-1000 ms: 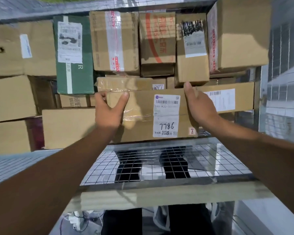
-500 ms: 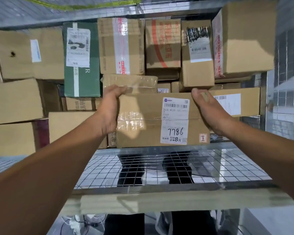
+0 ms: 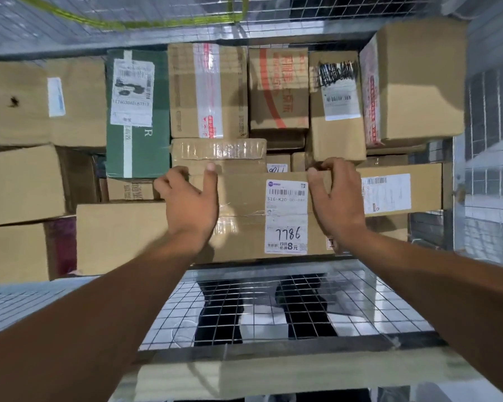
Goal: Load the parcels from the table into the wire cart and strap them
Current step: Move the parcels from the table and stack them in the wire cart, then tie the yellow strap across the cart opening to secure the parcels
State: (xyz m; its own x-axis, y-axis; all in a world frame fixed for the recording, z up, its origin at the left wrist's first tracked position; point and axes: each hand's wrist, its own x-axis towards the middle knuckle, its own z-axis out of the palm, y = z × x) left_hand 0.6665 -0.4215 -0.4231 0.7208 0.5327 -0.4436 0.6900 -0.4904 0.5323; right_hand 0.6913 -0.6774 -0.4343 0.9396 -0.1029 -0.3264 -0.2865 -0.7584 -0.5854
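In the head view, the parcel (image 3: pixel 244 198) is held inside the wire cart (image 3: pixel 273 311) between the left hand (image 3: pixel 190 206) and right hand (image 3: pixel 336 200), fingers (image 3: pixel 336 167) hooked over its far edge, and should be pushed down evenly until seated flat.

The left arm (image 3: pixel 114 300) and the right arm (image 3: pixel 433 285) reach straight ahead. The left hand (image 3: pixel 190 204) grips the box (image 3: pixel 244 195) at its far corner, thumb up. The right hand (image 3: pixel 336 201) hooks bent fingers over the far edge.
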